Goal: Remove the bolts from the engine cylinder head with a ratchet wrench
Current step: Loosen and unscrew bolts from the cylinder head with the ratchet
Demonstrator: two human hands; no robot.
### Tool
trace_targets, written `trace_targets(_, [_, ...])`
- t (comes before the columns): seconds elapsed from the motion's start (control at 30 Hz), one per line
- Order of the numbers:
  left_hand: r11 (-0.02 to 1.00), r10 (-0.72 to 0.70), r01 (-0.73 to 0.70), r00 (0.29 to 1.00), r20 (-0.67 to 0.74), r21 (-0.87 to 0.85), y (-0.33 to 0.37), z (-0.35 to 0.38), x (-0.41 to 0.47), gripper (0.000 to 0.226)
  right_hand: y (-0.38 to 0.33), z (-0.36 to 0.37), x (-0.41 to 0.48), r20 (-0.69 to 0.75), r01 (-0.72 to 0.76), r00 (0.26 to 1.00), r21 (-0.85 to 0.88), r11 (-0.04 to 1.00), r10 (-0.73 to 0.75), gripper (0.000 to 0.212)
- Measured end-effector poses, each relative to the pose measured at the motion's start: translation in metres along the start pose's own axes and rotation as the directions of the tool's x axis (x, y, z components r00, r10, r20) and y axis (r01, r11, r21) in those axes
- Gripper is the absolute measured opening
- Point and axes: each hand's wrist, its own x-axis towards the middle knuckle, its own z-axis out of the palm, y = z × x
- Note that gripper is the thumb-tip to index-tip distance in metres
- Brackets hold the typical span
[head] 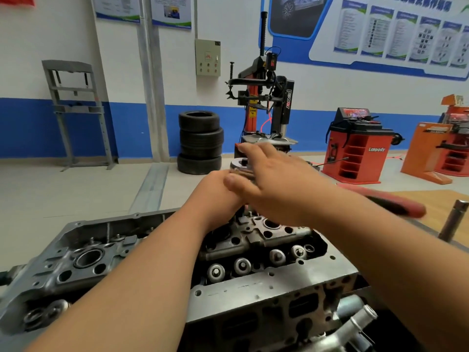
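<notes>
The cylinder head (253, 288) fills the bottom of the view from 7 to 5 o'clock. It is grey metal and open on top, and a row of round spring caps (242, 266) runs along its near side. Both bare forearms reach across it toward 12 o'clock and meet above its far edge.

The ratchet wrench (396, 205) stands over that far edge. Its round metal head (238, 165) pokes out between the two hands, and its red and black handle runs off toward 3 o'clock, blurred, under the right forearm. The right hand (271, 179) lies flat on top of the wrench head, with the fingers stretched out toward 10 o'clock and the thumb spread beneath them. The left hand (215, 189) is bunched up just under the wrench head. The right hand covers its fingers, so I cannot tell whether it grips the shaft. The hands also hide whatever the wrench sits on.

A wooden table (431, 196) lies at 3 o'clock, with a steel pin (454, 219) standing upright at its near corner. On the floor beyond are a stack of tyres (200, 142) at 12 o'clock, a tyre machine (266, 97) just to its right, a red cabinet (355, 148) at 2 o'clock, and a grey steel frame (76, 110) at 10 o'clock against the blue and white wall.
</notes>
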Motion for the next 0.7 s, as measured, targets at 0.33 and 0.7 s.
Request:
trace_targets(0.33, [0.971,-0.153,0.155,0.988,0.023,-0.182,-0.002,-0.002,-0.002,0.013,0.033,0.041,0.07,0.474,-0.423,0.88,0.772,0.473,0.014,0.039])
trace_targets(0.7, [0.966,-0.226,0.228,0.974,0.033,-0.124,0.004,0.002,-0.007,0.02,-0.008,0.005,0.096,0.519,-0.394,0.847,0.472,0.789,0.113,0.044])
